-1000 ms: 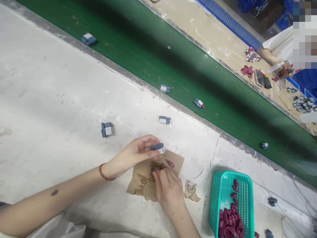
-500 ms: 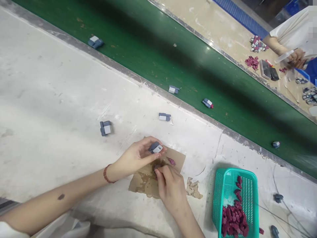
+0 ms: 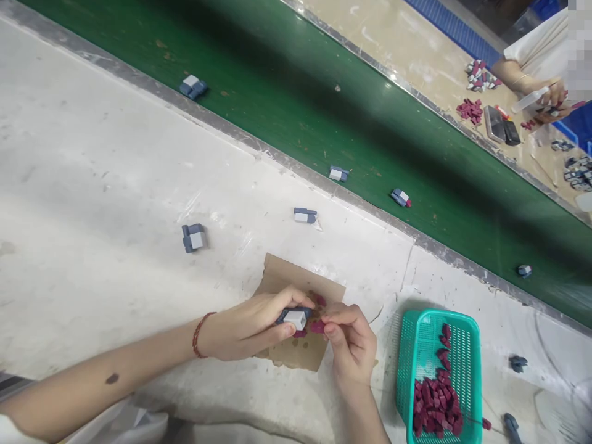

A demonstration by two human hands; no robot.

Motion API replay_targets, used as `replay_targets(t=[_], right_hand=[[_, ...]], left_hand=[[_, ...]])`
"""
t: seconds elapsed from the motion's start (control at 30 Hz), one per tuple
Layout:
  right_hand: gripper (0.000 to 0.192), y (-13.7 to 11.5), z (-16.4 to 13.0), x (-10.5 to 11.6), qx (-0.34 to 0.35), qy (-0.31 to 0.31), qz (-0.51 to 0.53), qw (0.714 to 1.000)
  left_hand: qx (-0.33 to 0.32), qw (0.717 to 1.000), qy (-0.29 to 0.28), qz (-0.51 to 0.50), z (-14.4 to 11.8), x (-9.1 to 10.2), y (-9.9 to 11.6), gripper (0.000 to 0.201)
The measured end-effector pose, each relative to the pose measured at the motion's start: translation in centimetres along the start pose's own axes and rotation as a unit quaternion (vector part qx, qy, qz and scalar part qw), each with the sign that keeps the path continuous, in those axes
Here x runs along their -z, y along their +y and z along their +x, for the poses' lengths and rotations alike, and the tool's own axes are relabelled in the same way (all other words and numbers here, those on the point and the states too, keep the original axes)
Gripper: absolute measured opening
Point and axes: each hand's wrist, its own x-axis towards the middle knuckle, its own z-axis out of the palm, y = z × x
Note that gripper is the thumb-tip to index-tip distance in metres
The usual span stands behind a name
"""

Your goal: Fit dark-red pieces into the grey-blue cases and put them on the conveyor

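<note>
My left hand point(image 3: 259, 324) is closed around a blue-grey and white toy part point(image 3: 295, 319), its white face turned towards the right. Between the thumb and index finger of my right hand point(image 3: 354, 345) is a small maroon plastic piece point(image 3: 317, 327), just beside that part; whether the two touch, I cannot tell. Both hands are over a stained brown sheet of cardboard point(image 3: 303, 357). Another maroon piece point(image 3: 319, 300) lies on the cardboard behind my fingers. To the right stands a green plastic basket point(image 3: 402, 370) with many maroon pieces point(image 3: 437, 404) in it.
Two blue-grey and white parts point(image 3: 194, 237) point(image 3: 305, 216) lie on the white table point(image 3: 115, 203). Beyond, a green conveyor belt point(image 3: 259, 105) carries several similar parts. Blue-grey pieces point(image 3: 518, 363) lie right of the basket. Across the belt, a co-worker's hands point(image 3: 550, 102) handle parts.
My left hand has come slightly down and turned the toy part. My right hand has lifted from the cardboard and moved right, now pinching a maroon piece. Parts on the belt have shifted right.
</note>
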Motion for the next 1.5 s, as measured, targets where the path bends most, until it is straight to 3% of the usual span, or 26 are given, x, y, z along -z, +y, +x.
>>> replay_targets(t=[0.13, 0.33, 0.47, 0.67, 0.93, 1.03, 1.1, 1.17, 1.3, 1.4, 1.5], right_hand=[[0.019, -0.4, 0.2, -0.1, 0.007, -0.021, -0.019, 1.0], [0.014, -0.2, 0.0, -0.2, 0.03, -0.071, -0.08, 0.994], [0.018, -0.3, 0.1, -0.4, 0.042, -0.06, -0.112, 0.991], [0.013, -0.3, 0.1, -0.2, -0.021, -0.019, -0.053, 0.998], [0.012, -0.4, -0.3, 0.3, -0.013, 0.002, -0.101, 0.995], [0.017, -1.3, -0.7, 2.6, -0.012, 0.032, -0.144, 0.989], [0.017, -2.0, -1.5, 5.6, -0.008, 0.092, -0.226, 0.97], [0.017, -2.5, -2.8, 9.4, -0.015, 0.153, -0.339, 0.928], [0.024, -1.7, -5.4, 16.5, -0.082, 0.197, -0.527, 0.822], [0.03, -0.2, -6.2, 19.2, -0.088, 0.196, -0.581, 0.785], [0.03, 0.9, -5.9, 19.6, -0.086, 0.199, -0.581, 0.785]], left_hand=[[-0.025, 0.999, -0.029, 0.007, 0.0, 0.0, 0.0, 0.027], [-0.014, 0.999, -0.046, -0.011, 0.2, -0.1, 0.1, 0.023], [-0.001, 0.998, -0.062, -0.008, 0.3, -0.1, 0.2, 0.025], [-0.001, 0.998, -0.054, 0.014, 0.6, 0.2, 0.7, 0.024], [-0.019, 0.995, -0.065, 0.067, 2.4, 1.2, 2.5, 0.023], [-0.041, 0.99, -0.05, 0.122, 5.2, 3.1, 3.3, 0.026], [-0.05, 0.986, 0.022, 0.159, 7.8, 5.0, 3.2, 0.032], [-0.044, 0.972, 0.111, 0.204, 10.8, 7.1, 2.8, 0.037], [-0.032, 0.949, 0.194, 0.245, 16.3, 10.5, 1.3, 0.037], [-0.046, 0.943, 0.212, 0.251, 18.7, 10.7, 0.7, 0.035], [-0.078, 0.938, 0.182, 0.283, 20.4, 9.0, 1.1, 0.041]])
